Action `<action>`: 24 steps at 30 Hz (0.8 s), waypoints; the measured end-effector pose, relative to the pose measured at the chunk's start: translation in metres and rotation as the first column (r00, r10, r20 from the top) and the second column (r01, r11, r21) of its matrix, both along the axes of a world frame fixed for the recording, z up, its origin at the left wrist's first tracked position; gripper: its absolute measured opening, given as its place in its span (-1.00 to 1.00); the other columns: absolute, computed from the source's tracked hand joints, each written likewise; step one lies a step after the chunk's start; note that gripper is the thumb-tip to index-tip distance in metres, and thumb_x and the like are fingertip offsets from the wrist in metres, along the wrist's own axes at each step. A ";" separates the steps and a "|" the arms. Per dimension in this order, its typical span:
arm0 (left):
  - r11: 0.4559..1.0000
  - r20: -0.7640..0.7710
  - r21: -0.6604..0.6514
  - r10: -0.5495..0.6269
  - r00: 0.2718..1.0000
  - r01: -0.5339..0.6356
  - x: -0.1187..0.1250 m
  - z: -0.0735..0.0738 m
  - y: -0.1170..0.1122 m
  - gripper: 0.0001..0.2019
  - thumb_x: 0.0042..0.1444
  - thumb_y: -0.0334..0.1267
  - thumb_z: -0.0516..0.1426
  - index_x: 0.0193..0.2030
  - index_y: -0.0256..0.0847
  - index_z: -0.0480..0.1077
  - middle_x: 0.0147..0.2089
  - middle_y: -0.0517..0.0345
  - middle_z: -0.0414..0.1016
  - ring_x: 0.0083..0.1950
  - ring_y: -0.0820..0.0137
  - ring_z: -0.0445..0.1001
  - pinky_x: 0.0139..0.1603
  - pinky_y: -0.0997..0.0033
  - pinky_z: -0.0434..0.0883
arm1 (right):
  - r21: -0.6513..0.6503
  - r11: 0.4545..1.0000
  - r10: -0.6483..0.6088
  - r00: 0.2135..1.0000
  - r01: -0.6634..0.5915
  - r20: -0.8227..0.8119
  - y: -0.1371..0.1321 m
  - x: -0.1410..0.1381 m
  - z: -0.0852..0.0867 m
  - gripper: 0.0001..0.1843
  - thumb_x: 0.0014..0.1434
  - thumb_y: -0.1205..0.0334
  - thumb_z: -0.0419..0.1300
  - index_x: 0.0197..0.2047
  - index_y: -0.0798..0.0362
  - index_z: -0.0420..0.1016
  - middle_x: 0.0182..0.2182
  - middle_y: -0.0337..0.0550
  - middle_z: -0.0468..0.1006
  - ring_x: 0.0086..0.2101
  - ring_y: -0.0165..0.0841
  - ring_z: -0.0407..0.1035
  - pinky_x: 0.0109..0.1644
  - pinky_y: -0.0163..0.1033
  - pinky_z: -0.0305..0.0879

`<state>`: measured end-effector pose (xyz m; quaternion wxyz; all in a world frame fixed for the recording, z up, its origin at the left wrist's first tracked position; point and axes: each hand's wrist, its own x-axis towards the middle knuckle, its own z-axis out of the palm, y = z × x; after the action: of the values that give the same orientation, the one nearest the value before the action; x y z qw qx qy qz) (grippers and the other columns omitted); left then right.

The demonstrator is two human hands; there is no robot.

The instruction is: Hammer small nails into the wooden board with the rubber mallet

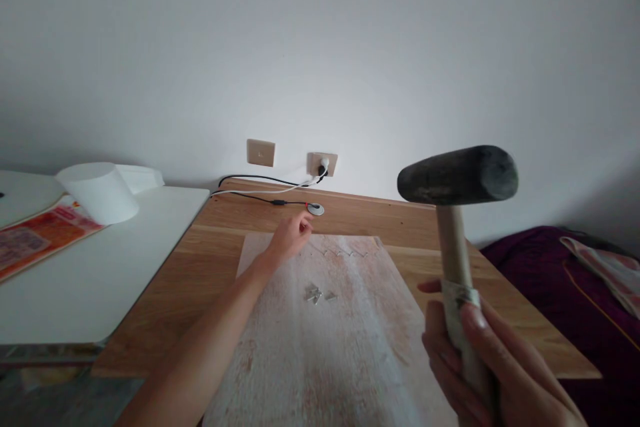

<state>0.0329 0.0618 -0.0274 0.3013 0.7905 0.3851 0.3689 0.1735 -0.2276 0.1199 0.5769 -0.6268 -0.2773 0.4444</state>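
1. Wooden-handled hammer (457, 177), dark head: held raised at the right of the view, head level. The handle is clenched in the right hand (480, 360), with the thumb laid along a taped section.
2. The left hand (291, 235) is stretched to the far end of the whitewashed board (350, 347), fingers drawn together and pointed at its surface. Whether anything is pinched between them cannot be told.
3. A small heap of loose nails (316, 293) is seen at mid-board, well apart from both hands.
4. A short row of nails (345, 253) is noted just right of the left hand.
5. The board is laid on a wooden table (220, 227); a white table (100, 273) is set at its left.
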 end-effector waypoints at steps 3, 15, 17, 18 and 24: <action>1.000 -0.005 -0.007 0.006 1.000 -0.006 0.000 0.001 0.000 -0.73 0.15 -0.52 0.13 -0.05 -0.23 0.51 -0.24 0.11 0.68 -0.24 0.37 0.61 -0.14 0.43 0.47 | -0.012 0.995 0.100 0.995 -0.100 -0.001 0.013 -0.002 -0.026 -0.28 0.16 -0.41 0.27 0.14 -0.09 0.27 -0.57 -0.51 0.28 -0.75 -0.69 -0.06 -0.72 -0.55 -0.07; 0.999 0.017 -0.034 0.037 0.999 -0.036 0.001 0.005 -0.002 -0.75 0.15 -0.52 0.16 -0.07 -0.28 0.55 -0.23 0.05 0.66 -0.21 0.33 0.62 -0.11 0.40 0.50 | -0.180 0.953 0.254 0.967 -0.245 0.026 0.035 0.007 -0.087 -0.27 0.17 -0.47 0.18 0.06 -0.02 0.28 -0.56 -0.50 0.28 -0.73 -0.65 -0.06 -0.76 -0.49 -0.01; 0.999 0.019 -0.033 0.039 0.999 -0.039 0.001 0.005 -0.002 -0.75 0.15 -0.51 0.16 -0.07 -0.28 0.55 -0.24 0.05 0.66 -0.23 0.33 0.62 -0.13 0.40 0.50 | -0.187 0.955 0.238 0.971 -0.229 0.027 0.030 0.006 -0.081 -0.28 0.16 -0.47 0.18 0.05 -0.01 0.29 -0.56 -0.49 0.28 -0.73 -0.65 -0.07 -0.75 -0.50 -0.01; 0.999 0.023 -0.033 0.039 0.999 -0.038 0.001 0.004 -0.002 -0.75 0.14 -0.52 0.16 -0.08 -0.27 0.55 -0.25 0.06 0.66 -0.24 0.33 0.61 -0.14 0.40 0.50 | -0.200 0.955 0.228 0.973 -0.219 0.024 0.027 0.005 -0.082 -0.28 0.16 -0.47 0.18 0.04 -0.01 0.29 -0.56 -0.49 0.29 -0.73 -0.66 -0.07 -0.75 -0.50 -0.02; 1.000 0.023 -0.012 0.018 1.000 -0.018 0.002 0.001 -0.001 -0.72 0.12 -0.54 0.14 -0.07 -0.23 0.53 -0.27 0.12 0.66 -0.29 0.39 0.61 -0.16 0.45 0.50 | -0.296 0.946 0.167 0.983 -0.135 0.083 0.011 0.005 -0.100 -0.26 0.16 -0.50 0.15 0.03 -0.01 0.30 -0.57 -0.48 0.30 -0.73 -0.66 -0.04 -0.74 -0.53 -0.03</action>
<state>0.0351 0.0611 -0.0268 0.3071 0.7808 0.3909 0.3784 0.1781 -0.2164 0.0201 0.4277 -0.7041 -0.2872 0.4887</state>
